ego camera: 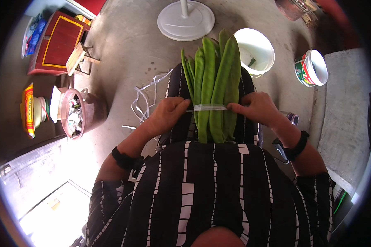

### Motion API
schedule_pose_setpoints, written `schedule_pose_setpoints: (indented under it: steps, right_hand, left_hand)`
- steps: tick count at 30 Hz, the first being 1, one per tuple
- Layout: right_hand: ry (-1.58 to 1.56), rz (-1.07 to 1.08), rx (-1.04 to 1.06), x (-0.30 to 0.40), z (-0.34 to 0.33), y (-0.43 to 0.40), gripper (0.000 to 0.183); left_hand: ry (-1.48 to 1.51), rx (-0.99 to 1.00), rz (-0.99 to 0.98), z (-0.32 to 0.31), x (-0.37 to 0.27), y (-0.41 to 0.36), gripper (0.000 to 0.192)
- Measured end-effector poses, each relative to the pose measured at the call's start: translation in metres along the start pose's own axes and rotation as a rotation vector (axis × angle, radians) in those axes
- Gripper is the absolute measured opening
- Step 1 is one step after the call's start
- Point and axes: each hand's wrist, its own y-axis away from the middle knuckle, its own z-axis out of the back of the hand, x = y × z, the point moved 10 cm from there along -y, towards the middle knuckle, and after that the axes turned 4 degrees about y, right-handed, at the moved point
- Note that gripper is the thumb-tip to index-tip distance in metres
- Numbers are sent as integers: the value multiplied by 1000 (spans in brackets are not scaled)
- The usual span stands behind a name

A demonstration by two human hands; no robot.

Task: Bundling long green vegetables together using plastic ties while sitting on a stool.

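Note:
A bundle of long flat green bean pods (207, 83) lies across my lap, its lower ends against my black-and-white patterned shirt (201, 191). Around the lower half of the pods runs a pale translucent plastic strip (210, 107). On the left side of the bundle, my left hand (173, 111) pinches the strip between thumb and finger. My right hand (258, 108) grips the strip at the other side with its thumb along it. Whether the strip is knotted behind the pods is hidden.
Loose pale plastic strips (143, 98) lie on the floor at left. Beyond my knees stand a white bucket (256, 49) and a round white pedestal base (185, 21). A smaller bucket (310, 68) is at right. Leftward are a pinkish bin (94, 106), a wooden stool (75, 58) and a red cabinet (63, 40).

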Motion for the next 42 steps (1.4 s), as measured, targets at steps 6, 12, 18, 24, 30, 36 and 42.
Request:
schedule_pose_setpoints:
  steps: [6, 12, 18, 24, 30, 36, 42]
  right_hand:
    - [21, 24, 17, 1, 2, -2, 80]
    - [49, 26, 33, 7, 4, 0, 79]
    - [189, 104, 73, 20, 8, 14, 63]
    - [357, 358, 29, 20, 16, 27, 17]
    - [566, 542, -165, 54, 57, 48, 14]
    - [475, 434, -170, 84, 86, 52, 20]
    - [314, 580, -115, 124, 77, 41, 29]
  left_hand:
    - [-11, -64, 88, 8, 11, 2, 42]
    - [57, -80, 101, 16, 23, -1, 46]
    - [199, 125, 306, 6, 20, 3, 45]
    - [245, 163, 282, 3, 15, 3, 42]
    - [277, 148, 309, 3, 12, 3, 40]
    - [337, 138, 281, 6, 14, 4, 36]
    - [598, 75, 228, 5, 9, -2, 33]
